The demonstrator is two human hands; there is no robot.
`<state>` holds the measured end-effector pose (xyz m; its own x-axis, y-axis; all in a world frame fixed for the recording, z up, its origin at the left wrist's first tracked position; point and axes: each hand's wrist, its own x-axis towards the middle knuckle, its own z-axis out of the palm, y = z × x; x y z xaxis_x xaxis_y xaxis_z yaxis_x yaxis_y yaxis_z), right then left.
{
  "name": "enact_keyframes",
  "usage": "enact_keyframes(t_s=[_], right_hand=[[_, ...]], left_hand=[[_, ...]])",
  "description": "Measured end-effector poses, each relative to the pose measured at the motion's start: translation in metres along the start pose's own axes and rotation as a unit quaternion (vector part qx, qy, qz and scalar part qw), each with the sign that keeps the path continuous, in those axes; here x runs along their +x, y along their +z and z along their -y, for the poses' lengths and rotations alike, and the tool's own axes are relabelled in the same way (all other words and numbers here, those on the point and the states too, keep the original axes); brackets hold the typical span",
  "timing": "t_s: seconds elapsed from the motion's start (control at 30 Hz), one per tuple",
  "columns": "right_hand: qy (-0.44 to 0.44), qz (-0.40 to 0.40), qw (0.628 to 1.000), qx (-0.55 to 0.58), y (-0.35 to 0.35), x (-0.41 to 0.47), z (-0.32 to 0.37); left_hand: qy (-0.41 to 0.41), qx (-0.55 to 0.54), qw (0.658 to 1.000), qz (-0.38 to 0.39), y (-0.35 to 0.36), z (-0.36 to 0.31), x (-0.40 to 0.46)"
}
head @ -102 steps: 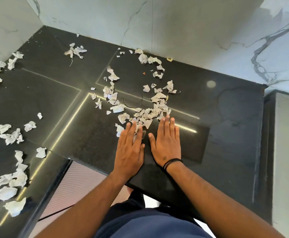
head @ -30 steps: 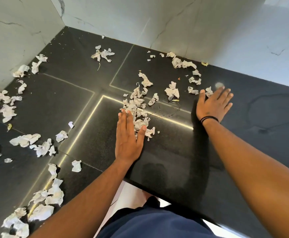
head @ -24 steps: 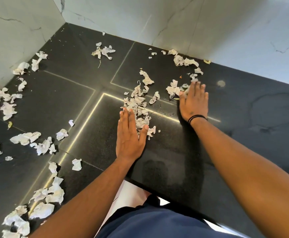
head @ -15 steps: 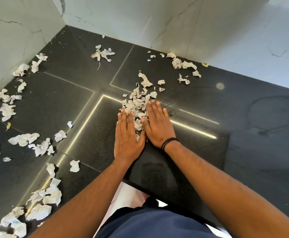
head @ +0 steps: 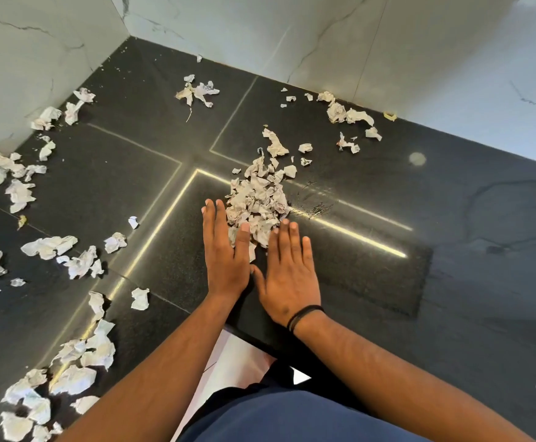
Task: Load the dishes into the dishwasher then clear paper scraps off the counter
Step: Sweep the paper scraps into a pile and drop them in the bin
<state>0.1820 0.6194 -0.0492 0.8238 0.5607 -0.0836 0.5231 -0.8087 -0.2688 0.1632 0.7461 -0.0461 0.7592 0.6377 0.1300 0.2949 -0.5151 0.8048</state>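
Here both hands (head: 227, 250) (head: 287, 269) lie flat, grip slack — paper scraps (head: 257, 202) strew the black counter (head: 451, 234) below marble walls (head: 292, 33).

No text, label or number can be read anywhere; print on the paper scraps (head: 257, 202) is too small

bright, sharp, glare streaks on counter (head: 451, 250)

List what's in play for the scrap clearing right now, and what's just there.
In play:
left hand, flat on the counter
right hand, flat beside it
scrap pile at both hands' fingertips
loose scraps at left, back and back right

Just there:
marble wall
wristband
yellow bit by the wall
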Motion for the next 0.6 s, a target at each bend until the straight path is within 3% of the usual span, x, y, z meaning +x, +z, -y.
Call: enact_keyframes(t_s=[0.2,0.33,0.47,0.53,0.6], right_hand=[[-0.131,0.052,0.989,-0.036,0.003,0.050,0.036],[-0.177,-0.008,0.981,0.079,-0.003,0.051,0.028],[0.008,-0.112,0.984,0.136,-0.008,0.046,-0.002],[0.083,-0.103,0.984,0.117,-0.011,0.053,-0.015],[0.093,-0.071,0.990,0.078,-0.011,0.061,-0.016]], left_hand=[[-0.044,0.034,0.998,-0.030,-0.018,0.008,0.005],[0.009,0.075,0.997,-0.022,-0.022,0.007,0.012],[0.051,0.087,0.995,0.002,-0.011,0.003,0.003],[0.088,0.110,0.990,0.022,-0.007,0.004,-0.005],[0.129,0.143,0.981,0.036,-0.007,0.007,-0.012]])
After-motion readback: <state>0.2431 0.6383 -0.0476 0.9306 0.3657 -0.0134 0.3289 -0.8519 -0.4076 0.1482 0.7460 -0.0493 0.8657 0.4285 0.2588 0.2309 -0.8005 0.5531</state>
